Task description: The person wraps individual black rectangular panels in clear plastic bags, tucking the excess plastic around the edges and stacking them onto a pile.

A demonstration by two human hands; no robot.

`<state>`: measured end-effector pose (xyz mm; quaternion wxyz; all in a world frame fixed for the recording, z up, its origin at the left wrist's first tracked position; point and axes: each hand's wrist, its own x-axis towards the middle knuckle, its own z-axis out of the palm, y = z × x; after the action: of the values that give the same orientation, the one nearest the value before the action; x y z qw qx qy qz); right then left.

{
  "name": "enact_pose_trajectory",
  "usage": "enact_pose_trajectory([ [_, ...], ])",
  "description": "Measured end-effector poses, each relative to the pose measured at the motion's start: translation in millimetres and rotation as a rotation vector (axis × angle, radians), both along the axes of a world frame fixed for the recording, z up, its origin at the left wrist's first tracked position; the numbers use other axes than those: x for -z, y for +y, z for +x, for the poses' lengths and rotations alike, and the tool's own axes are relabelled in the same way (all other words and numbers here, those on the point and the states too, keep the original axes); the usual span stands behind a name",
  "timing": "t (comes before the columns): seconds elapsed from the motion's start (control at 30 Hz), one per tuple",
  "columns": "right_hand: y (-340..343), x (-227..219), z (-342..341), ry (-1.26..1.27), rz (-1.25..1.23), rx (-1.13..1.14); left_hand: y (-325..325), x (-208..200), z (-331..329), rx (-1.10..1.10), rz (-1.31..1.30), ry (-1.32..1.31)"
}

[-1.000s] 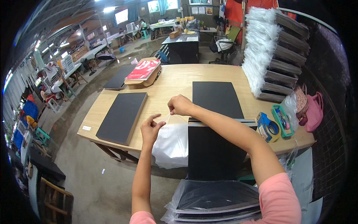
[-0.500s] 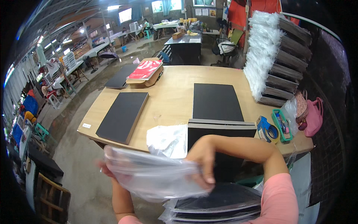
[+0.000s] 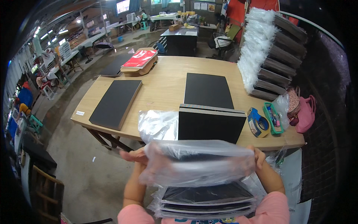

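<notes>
A clear plastic bag is stretched sideways in front of me, blurred by motion. My left hand grips its left end, with the thumb side outside and the fingers partly behind the film. At the right end, my right hand is closed on the bag's edge. Just beyond the bag, a thick black board-like slab stands on its edge against the table. Below the bag, close to my body, lies a stack of plastic-wrapped black slabs.
On the wooden table lie black slabs, a flat pile of clear bags, and a red-covered packet. At right are a tape dispenser, a green pen basket, a tall stack of wrapped slabs, and a pink bag.
My right hand has moved right and my left hand slightly right, spreading the plastic bag wide between them. The view has shifted, so the table sits higher.
</notes>
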<state>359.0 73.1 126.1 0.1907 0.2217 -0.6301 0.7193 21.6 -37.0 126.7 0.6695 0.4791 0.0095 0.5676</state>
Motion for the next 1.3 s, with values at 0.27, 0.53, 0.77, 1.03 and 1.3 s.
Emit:
enact_pose_trajectory([
  [0.27,11.9,9.2,22.9,-0.227,0.186,1.92,74.5,-2.7,49.6,-1.404,0.261,1.574],
  [0.53,-5.0,-2.7,55.1,-0.447,0.384,1.79,33.2,-33.5,25.0,-0.9,0.169,1.274],
  [0.77,-15.8,69.8,82.9,-0.451,-0.732,0.764,53.9,73.1,-26.0,0.205,-0.873,0.424],
  [1.03,-54.6,261.9,116.1,-0.575,-0.652,0.854,7.1,288.0,-32.4,0.194,-1.15,0.397],
  [1.3,-74.8,315.2,99.0,-0.49,0.177,1.3,-8.1,273.6,-46.0,-1.417,-0.892,0.836],
])
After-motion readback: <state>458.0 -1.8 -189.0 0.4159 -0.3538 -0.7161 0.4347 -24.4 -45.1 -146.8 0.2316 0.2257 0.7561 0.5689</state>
